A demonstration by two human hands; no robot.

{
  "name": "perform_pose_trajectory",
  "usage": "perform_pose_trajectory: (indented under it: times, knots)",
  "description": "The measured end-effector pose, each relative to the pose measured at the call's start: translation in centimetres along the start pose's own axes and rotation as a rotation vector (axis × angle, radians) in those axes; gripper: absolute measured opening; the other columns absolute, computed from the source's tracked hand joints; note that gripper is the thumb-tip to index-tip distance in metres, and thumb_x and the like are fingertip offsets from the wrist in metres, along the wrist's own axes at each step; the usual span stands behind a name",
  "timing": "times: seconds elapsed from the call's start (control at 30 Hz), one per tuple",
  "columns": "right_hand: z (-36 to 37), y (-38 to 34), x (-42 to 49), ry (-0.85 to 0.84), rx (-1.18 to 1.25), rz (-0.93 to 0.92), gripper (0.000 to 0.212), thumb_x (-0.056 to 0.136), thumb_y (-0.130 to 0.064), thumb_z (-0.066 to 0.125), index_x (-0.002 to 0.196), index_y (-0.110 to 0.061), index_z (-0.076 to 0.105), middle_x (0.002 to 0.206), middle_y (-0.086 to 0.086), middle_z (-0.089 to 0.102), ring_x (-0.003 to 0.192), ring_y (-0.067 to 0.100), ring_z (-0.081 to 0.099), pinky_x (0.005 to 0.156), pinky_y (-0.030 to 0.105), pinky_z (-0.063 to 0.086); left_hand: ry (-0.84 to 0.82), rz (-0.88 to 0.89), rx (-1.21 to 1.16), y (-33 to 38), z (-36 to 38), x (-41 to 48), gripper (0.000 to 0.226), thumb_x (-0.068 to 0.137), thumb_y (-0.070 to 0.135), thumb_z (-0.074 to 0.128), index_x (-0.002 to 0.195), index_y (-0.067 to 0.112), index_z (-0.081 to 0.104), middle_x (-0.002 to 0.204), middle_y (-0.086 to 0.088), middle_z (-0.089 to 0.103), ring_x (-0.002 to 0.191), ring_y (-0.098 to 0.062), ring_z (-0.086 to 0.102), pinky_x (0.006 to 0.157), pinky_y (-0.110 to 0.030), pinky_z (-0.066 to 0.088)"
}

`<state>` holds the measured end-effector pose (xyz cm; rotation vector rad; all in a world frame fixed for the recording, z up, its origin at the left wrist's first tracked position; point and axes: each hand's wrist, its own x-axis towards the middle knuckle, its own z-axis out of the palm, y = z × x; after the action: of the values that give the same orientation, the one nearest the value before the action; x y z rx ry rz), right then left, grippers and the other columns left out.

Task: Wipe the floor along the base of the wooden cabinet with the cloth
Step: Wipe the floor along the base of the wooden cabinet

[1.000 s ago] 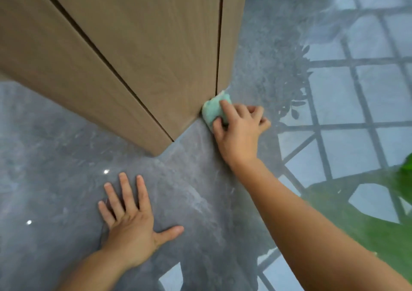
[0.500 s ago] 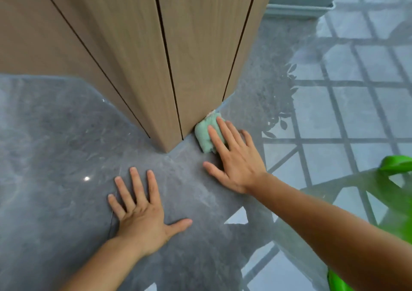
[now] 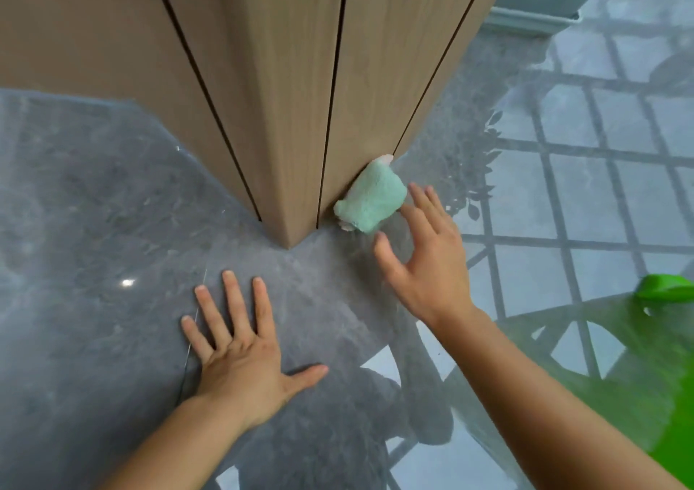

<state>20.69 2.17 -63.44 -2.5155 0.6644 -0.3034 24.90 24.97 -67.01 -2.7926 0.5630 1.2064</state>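
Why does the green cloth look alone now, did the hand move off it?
Yes. The right hand was pressing the cloth against the wooden cabinet; now it is open and pulled back, away from the cabinet's base.

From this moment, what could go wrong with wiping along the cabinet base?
1. The right hand is open and seems off the cloth, so a careless regrasp might push the cloth away from the wooden cabinet and leave the edge unwiped.
2. The floor looks glossy, and the left hand is pressed flat on it; if it bears weight, it could slip.
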Motion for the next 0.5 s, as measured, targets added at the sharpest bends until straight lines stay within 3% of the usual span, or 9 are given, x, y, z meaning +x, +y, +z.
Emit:
perform_pose_trajectory:
  times: [0.07, 0.17, 0.37, 0.5]
  knots:
    - [-1.9, 0.5, 0.6, 0.132, -0.005, 0.112, 0.054, 0.088, -0.037, 0.054, 0.137, -0.013, 0.052, 0.155, 0.010, 0.038, 0.149, 0.026, 0.020, 0.119, 0.053, 0.022, 0.004, 0.001, 0.007, -0.1, 0.1, -0.1, 0.143, 0.034, 0.105, 0.007, 0.121, 0.015, -0.061, 0.131, -0.020, -0.067, 0.112, -0.048, -0.065, 0.111, -0.069, -0.018]
    - [-3.5, 0.6, 1.0, 0.169, -0.073, 0.044, 0.063, 0.088, -0.039, 0.052, 0.148, -0.024, 0.037, 0.160, 0.007, 0.028, 0.152, 0.025, 0.009, 0.122, 0.052, 0.006, 0.016, -0.001, 0.006, -0.1, 0.1, -0.1, 0.142, 0.036, 0.104, 0.008, 0.121, 0.014, -0.061, 0.132, -0.020, -0.066, 0.113, -0.048, -0.065, 0.112, -0.069, -0.018]
    - [-0.2, 0.0, -0.6, -0.039, -0.054, -0.156, 0.065, 0.088, -0.039, 0.052, 0.149, -0.022, 0.035, 0.160, 0.007, 0.028, 0.151, 0.025, 0.011, 0.121, 0.051, 0.017, 0.030, 0.000, -0.002, -0.1, 0.3, -0.1, 0.145, 0.034, 0.106, 0.010, 0.124, 0.016, -0.060, 0.137, -0.020, -0.063, 0.124, -0.050, -0.058, 0.110, -0.068, -0.020]
    - [4.7, -0.3, -0.8, -0.276, -0.165, -0.204, 0.066, 0.097, -0.050, 0.043, 0.153, -0.023, 0.024, 0.165, 0.007, 0.005, 0.152, 0.026, -0.003, 0.123, 0.050, 0.008, 0.014, 0.002, -0.005, -0.1, 0.1, -0.2, 0.146, 0.029, 0.107, 0.006, 0.125, 0.017, -0.058, 0.137, -0.019, -0.064, 0.128, -0.050, -0.054, 0.110, -0.068, -0.020]
